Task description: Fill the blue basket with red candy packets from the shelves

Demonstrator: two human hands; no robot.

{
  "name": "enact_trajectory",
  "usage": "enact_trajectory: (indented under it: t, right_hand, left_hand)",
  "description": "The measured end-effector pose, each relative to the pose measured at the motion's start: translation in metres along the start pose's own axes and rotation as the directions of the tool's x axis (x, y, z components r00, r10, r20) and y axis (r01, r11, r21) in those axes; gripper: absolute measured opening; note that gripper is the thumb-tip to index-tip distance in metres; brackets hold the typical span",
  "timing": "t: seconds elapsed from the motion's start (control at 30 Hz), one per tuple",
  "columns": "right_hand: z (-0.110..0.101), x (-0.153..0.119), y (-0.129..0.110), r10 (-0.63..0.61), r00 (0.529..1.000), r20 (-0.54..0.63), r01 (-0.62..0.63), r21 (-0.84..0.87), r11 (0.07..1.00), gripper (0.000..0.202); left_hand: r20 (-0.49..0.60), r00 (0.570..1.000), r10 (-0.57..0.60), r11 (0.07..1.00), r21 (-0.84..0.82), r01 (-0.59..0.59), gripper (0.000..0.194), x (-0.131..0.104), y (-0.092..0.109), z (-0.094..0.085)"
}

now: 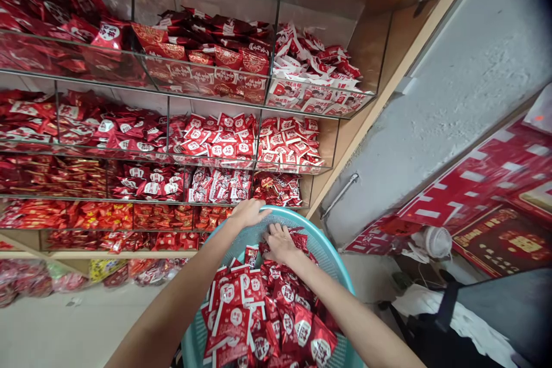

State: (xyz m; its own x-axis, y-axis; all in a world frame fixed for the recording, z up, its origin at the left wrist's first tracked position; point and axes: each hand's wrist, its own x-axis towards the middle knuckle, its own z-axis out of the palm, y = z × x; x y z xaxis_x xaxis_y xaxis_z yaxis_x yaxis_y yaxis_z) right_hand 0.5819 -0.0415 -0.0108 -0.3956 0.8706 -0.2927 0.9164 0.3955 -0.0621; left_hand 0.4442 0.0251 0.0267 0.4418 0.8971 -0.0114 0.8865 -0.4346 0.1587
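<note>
A round turquoise plastic basket [334, 253] stands below the shelves, heaped with small red-and-white snack packets [230, 319]. My left hand [249, 214] is at its far rim, with the thumb towards the inside and the fingers closed over the edge. Inside the basket, my right hand [279, 243] lies on the packets near the far wall. Its fingers are bent and slightly apart, with the tips partly hidden. No packet shows lifted in it. Larger red pouches [306, 330] lie at the near right of the heap.
Wooden shelves with clear-fronted bins [215, 146] hold many red packets ahead. Bagged goods [69, 276] sit under the lowest shelf. A grey wall [431, 144] runs along the right, with red boxes [509, 236], a small white fan [436, 241] and a black bag [470, 345] nearby.
</note>
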Motion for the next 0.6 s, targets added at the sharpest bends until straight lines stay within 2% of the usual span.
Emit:
enact_trajectory:
  t: [0.27, 0.43, 0.5, 0.6]
  right_hand:
    - [-0.008, -0.002, -0.011, -0.167, 0.983, -0.072, 0.166, -0.022, 0.986, 0.028]
    - [-0.011, 0.003, -0.02, -0.196, 0.98, -0.014, 0.195, -0.06, 0.979, 0.024]
    - [-0.01, 0.009, -0.024, -0.181, 0.983, 0.014, 0.182, -0.073, 0.981, 0.025]
    - [-0.003, 0.018, -0.034, -0.169, 0.985, 0.041, 0.172, -0.083, 0.982, 0.043]
  left_hand:
    - [-0.001, 1.0, -0.012, 1.0, -0.017, 0.012, 0.061, -0.001, 0.0, -0.001]
    - [0.011, 1.0, -0.028, 0.999, -0.026, 0.028, 0.06, -0.003, 0.001, -0.003]
    - [0.011, 0.999, -0.031, 0.999, -0.025, 0.031, 0.059, -0.003, 0.002, -0.004]
    - [0.008, 1.0, -0.025, 0.999, -0.019, 0.026, 0.057, -0.003, 0.003, -0.005]
